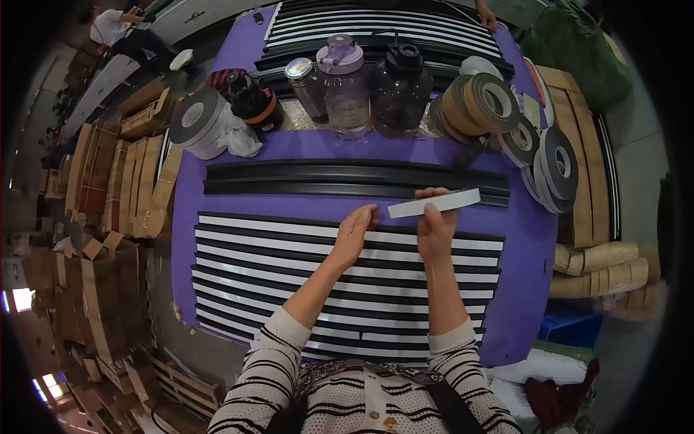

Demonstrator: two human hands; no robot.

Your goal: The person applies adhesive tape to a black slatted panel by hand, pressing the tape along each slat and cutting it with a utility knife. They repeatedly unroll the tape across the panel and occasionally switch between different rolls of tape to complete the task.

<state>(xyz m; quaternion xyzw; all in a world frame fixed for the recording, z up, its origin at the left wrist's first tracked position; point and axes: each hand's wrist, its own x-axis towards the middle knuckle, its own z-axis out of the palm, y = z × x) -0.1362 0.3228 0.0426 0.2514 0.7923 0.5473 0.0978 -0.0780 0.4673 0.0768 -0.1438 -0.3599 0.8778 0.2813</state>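
My right hand (437,224) is closed on a roll of white tape (434,203), seen edge-on, over the purple table (528,289). To its left, my left hand (356,226) hangs above the strips, its fingers close together and bent; whether anything thin is between them is too small to tell. Beneath both hands lie several black strips with white faces (303,266), side by side. Just beyond the hands, dark grooved profiles (311,179) lie across the table.
Large bottles (341,90) stand behind the profiles. Tape rolls are stacked at the left (199,119) and right (557,166). More strips (383,22) lie at the far end, near another person's hand (486,16). Cardboard boxes (116,296) stand left of the table.
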